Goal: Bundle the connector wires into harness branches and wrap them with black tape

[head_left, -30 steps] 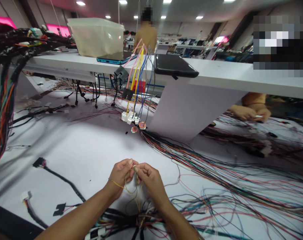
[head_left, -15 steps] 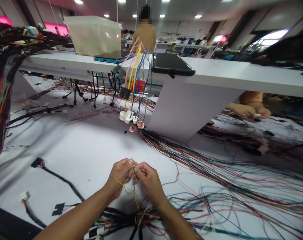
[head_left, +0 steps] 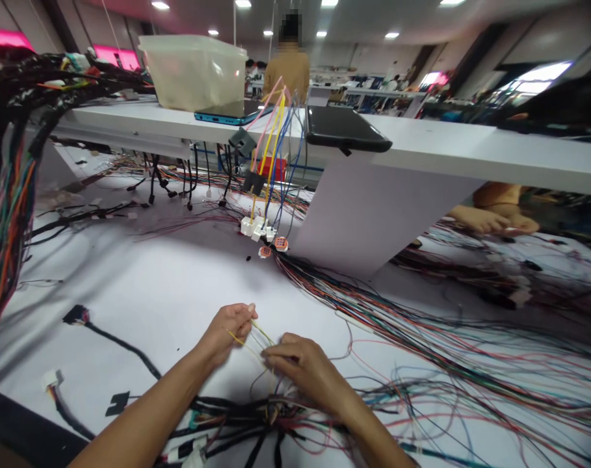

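Note:
My left hand [head_left: 225, 335] is raised over the white work surface [head_left: 144, 286], its fingertips pinched on a thin yellow wire [head_left: 246, 344]. My right hand [head_left: 300, 367] lies lower and to the right, its fingers reaching over the same thin wires. I cannot tell whether those fingers grip them. Under both hands runs a black wire bundle [head_left: 256, 416] with small white connectors. A fan of loose multicoloured wires [head_left: 422, 364] spreads out to my right.
Pink, yellow and blue wires hang from a raised white shelf [head_left: 436, 146] to white connectors [head_left: 253, 226]. The shelf holds a clear plastic box [head_left: 192, 73] and a black tablet [head_left: 346, 128]. A thick harness [head_left: 7, 195] hangs at left. A co-worker's hands [head_left: 493, 220] work at right.
My hands have come apart. The left has lifted slightly up and left, and the right has dropped down and to the right. The yellow wires now stretch between them.

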### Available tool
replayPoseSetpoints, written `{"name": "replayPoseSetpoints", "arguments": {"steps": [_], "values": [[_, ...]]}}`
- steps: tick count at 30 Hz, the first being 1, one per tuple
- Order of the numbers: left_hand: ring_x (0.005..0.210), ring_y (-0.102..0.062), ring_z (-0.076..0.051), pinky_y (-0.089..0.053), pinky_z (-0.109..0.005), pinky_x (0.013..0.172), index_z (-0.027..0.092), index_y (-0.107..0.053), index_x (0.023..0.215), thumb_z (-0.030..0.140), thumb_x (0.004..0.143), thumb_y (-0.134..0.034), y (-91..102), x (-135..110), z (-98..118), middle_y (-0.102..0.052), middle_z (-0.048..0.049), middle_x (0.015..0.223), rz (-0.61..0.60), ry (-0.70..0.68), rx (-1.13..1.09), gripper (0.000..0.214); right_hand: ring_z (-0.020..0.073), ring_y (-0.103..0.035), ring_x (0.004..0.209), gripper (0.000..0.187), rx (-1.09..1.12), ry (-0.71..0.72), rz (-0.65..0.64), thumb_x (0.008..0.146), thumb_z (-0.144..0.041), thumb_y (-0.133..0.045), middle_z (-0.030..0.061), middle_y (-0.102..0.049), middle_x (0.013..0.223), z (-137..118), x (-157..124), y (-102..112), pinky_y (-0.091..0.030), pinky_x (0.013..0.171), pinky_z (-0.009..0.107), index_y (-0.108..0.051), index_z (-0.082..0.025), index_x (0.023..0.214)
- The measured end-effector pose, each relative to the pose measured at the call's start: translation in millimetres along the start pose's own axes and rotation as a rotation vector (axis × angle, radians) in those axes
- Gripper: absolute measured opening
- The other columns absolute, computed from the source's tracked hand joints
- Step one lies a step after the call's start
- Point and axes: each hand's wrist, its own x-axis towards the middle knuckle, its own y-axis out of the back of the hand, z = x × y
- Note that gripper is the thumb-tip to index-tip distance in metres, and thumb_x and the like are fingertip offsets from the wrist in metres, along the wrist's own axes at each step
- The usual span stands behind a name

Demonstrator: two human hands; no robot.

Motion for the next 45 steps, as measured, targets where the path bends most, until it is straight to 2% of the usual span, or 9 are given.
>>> {"name": "replayPoseSetpoints", "arguments": {"steps": [3,5,9,15,21,26,29,35,45], "values": [[0.035,-0.021,-0.003,-0.011,-0.020,0.039,0.013,-0.058,0.068,0.051,0.064,-0.073,-0.2,0.7,0.5,-0.037,0.0088,0.040,0.013,-0.002,0.001,0.041,0.0167,-0.055,0.071,0.024,-0.054,0.075,0.124,0.091,-0.032,-0.048,0.0033,-0.057,0.078,-14.6,2.5,-5.0,-0.042,0.065,0.028,-0.069,-0.022,0.099],[0.036,-0.027,-0.004,-0.015,-0.020,0.039,0.012,-0.059,0.069,0.050,0.065,-0.073,-1.4,0.2,-0.4,-0.041,0.0071,0.041,0.021,-0.013,0.000,0.041,0.0201,-0.054,0.078,0.023,-0.167,0.154,0.175,0.091,-0.032,-0.048,0.0065,-0.059,0.082,-27.8,7.3,-18.6,-0.043,0.071,0.032,-0.067,-0.020,0.094],[0.047,-0.043,-0.008,-0.029,-0.020,0.045,0.012,-0.058,0.071,0.052,0.068,-0.070,-2.0,-2.0,0.8,-0.051,0.0016,0.054,-0.002,-0.016,-0.030,0.041,0.0245,-0.055,0.086,0.013,-0.279,0.241,0.137,0.085,-0.023,-0.053,0.0100,-0.064,0.089,-43.9,20.6,-44.9,-0.042,0.080,0.038,-0.065,-0.018,0.084],[0.042,-0.025,-0.004,-0.018,-0.020,0.042,0.011,-0.061,0.081,0.050,0.072,-0.067,2.6,-1.2,7.2,-0.040,0.0063,0.053,-0.120,0.008,-0.077,0.041,0.0150,-0.055,0.063,0.030,0.145,0.032,0.166,0.093,-0.031,-0.039,0.0002,-0.058,0.065,-36.0,30.4,-27.5,-0.043,0.062,0.024,-0.061,-0.020,0.076],[0.041,-0.021,-0.003,-0.011,-0.019,0.040,0.012,-0.058,0.082,0.043,0.074,-0.068,2.6,-0.1,5.1,-0.038,0.0083,0.049,-0.120,-0.070,-0.031,0.033,0.0180,-0.059,0.073,0.029,-0.056,0.069,0.144,0.091,-0.023,-0.037,0.0049,-0.064,0.077,-16.9,29.8,-22.4,-0.043,0.068,0.026,-0.066,-0.020,0.084],[0.040,-0.027,-0.004,-0.016,-0.019,0.040,0.013,-0.058,0.082,0.040,0.076,-0.067,-1.1,-2.2,3.8,-0.044,0.0067,0.048,-0.137,-0.127,0.047,0.029,0.0185,-0.060,0.073,0.030,-0.065,0.019,0.164,0.089,-0.022,-0.037,0.0051,-0.066,0.079,-11.0,29.6,-25.8,-0.043,0.069,0.028,-0.067,-0.021,0.084],[0.040,-0.028,-0.004,-0.017,-0.019,0.040,0.014,-0.056,0.078,0.039,0.077,-0.066,-2.5,-3.1,4.4,-0.043,0.0076,0.047,-0.147,-0.150,0.088,0.028,0.0183,-0.058,0.070,0.028,0.015,-0.014,0.174,0.088,-0.027,-0.041,0.0044,-0.065,0.074,-9.2,29.6,-26.5,-0.042,0.067,0.028,-0.066,-0.020,0.080],[0.038,-0.022,-0.003,-0.013,-0.019,0.038,0.015,-0.052,0.078,0.042,0.076,-0.064,-2.1,-4.0,5.3,-0.041,0.0087,0.046,-0.135,-0.094,0.033,0.030,0.0122,-0.044,0.052,0.024,0.449,-0.205,0.282,0.080,-0.040,-0.056,-0.0037,-0.049,0.056,-10.5,25.6,-29.2,-0.035,0.050,0.022,-0.056,-0.019,0.070],[0.036,-0.022,-0.004,-0.014,-0.019,0.036,0.016,-0.053,0.082,0.049,0.081,-0.056,-4.5,-5.1,5.1,-0.037,0.0104,0.043,-0.091,-0.128,0.098,0.033,0.0105,-0.039,0.051,0.014,0.383,-0.174,0.121,0.074,-0.027,-0.052,-0.0050,-0.044,0.054,-16.9,24.7,-34.0,-0.031,0.050,0.023,-0.053,-0.018,0.064]]}}
